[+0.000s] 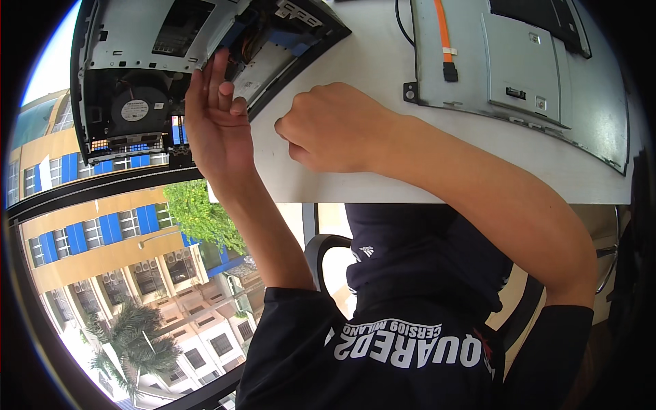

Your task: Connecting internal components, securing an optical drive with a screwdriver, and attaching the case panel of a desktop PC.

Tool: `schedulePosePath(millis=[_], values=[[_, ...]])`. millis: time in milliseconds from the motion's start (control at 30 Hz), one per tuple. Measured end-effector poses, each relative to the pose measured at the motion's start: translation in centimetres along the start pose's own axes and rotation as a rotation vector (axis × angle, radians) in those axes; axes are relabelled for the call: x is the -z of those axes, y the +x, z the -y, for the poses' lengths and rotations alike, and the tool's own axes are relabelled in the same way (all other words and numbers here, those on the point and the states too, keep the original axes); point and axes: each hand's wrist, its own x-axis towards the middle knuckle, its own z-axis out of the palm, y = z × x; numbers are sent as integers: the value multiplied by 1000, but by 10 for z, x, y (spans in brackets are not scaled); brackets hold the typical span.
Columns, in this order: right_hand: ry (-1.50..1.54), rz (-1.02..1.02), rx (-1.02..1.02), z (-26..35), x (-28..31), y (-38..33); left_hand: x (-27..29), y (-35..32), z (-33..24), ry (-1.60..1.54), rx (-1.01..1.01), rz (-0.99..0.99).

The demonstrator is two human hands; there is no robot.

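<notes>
An open computer case [130, 56] tilts at the far left, showing a grey metal frame and a round black fan [134, 108]. My left hand [222, 126] is at the inner edge of the case, palm up. Its upper fingers stretch toward the cables inside, while the others bend loosely; I see nothing held in it. Over the white table, my right hand [335, 126] is closed in a fist, apart from the case. Whatever it holds, if anything, is hidden by the fingers.
At the right, a large metal panel [451, 61] bears a raised plate [523, 72] and a black part [540, 17]. An orange cable [443, 27] with a black plug lies on it. The table's [383, 190] front edge is near me. A window frame [102, 183] borders the left.
</notes>
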Motion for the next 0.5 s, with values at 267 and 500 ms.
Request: schedulePosePath(millis=[267, 500], values=[[20, 44, -5, -1, 5, 5, 1, 9, 4, -119, 10, 9], [-25, -100, 79, -3, -4, 4, -8, 1, 2, 33, 49, -127]])
